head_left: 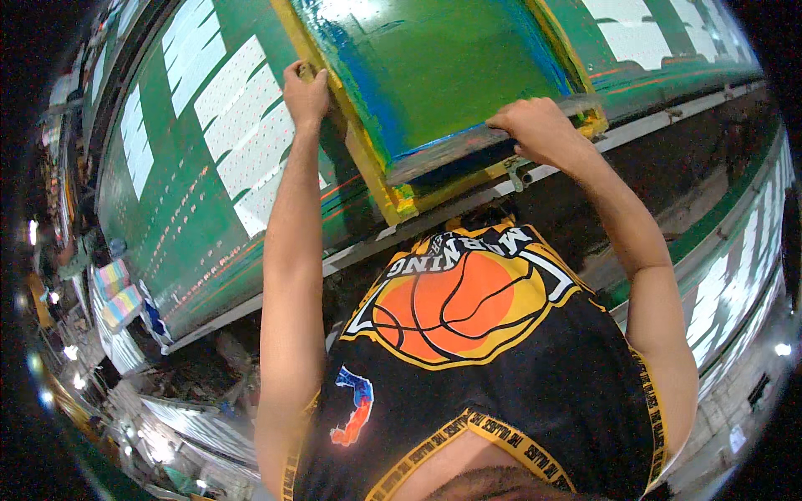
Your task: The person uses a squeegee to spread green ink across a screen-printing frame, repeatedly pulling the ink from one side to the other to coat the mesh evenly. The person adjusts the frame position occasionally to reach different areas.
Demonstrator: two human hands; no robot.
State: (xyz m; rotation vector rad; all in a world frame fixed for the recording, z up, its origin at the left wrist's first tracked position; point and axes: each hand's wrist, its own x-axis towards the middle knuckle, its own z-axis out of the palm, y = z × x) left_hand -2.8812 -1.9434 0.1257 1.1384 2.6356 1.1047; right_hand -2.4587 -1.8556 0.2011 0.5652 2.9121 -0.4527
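A screen-printing frame (357, 144) with ink-stained yellow edges lies over the green table in front of me. Its mesh (455, 71) looks green, with blue ink (355, 92) smeared along the sides. My left hand (307, 93) is closed around the frame's left edge. My right hand (541, 132) grips a long squeegee (443, 157) near its right end. The squeegee lies across the near end of the mesh, with a line of blue ink along its far side. The fingers of my right hand are partly hidden behind its back.
White dotted fabric pieces (246, 125) lie flat on the green table (188, 230) to the left, and more white pieces (631, 33) lie to the right. A metal rail (668, 113) with a small clamp (520, 177) runs along the near edge. Another table (739, 280) stands behind me at right.
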